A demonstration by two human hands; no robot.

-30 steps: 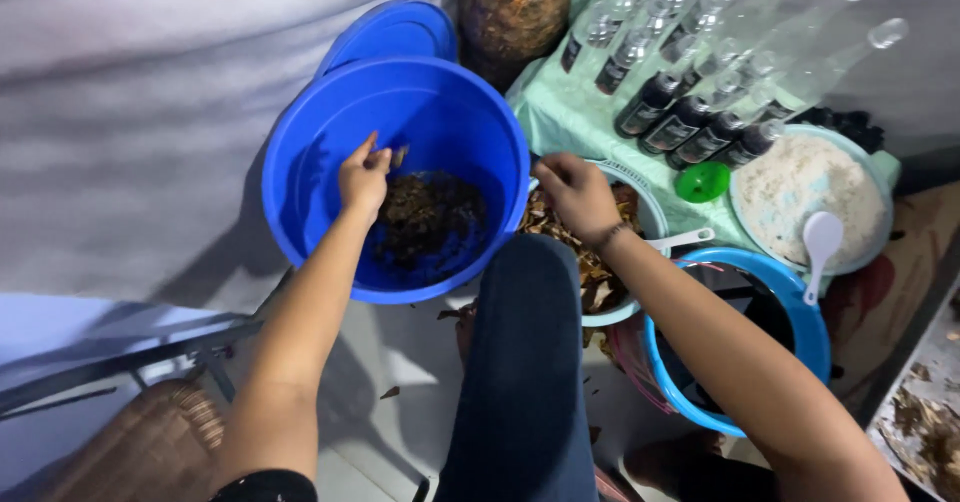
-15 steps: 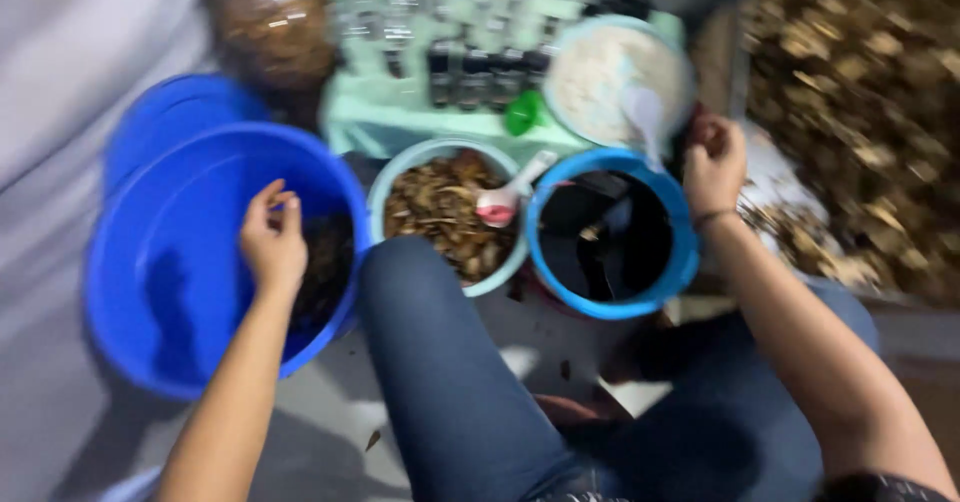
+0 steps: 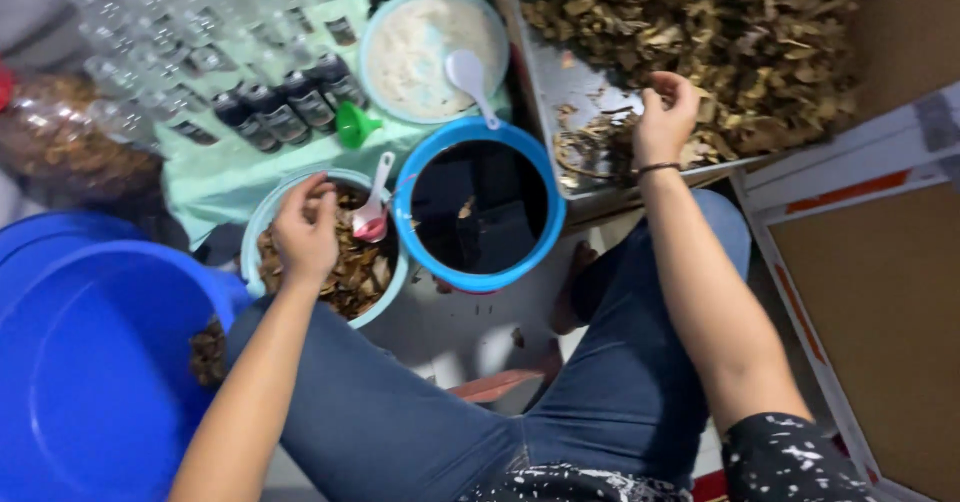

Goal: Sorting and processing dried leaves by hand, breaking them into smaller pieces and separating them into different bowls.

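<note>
Left hand (image 3: 305, 232) over herb bowl (image 3: 262, 224); right hand (image 3: 663, 117) on tray's dried leaves (image 3: 700, 32) (fingers curled).

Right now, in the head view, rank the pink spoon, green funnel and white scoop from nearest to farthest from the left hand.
From the left hand:
1. Pink spoon, just to its right in the same bowl.
2. Green funnel, above it on the green tray.
3. White scoop, farthest, up-right in the powder bowl.

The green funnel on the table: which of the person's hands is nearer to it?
Left. The left hand sits over the light bowl of dried pieces, just below the green funnel. The right hand is far across, on the metal tray of dried leaves.
</note>
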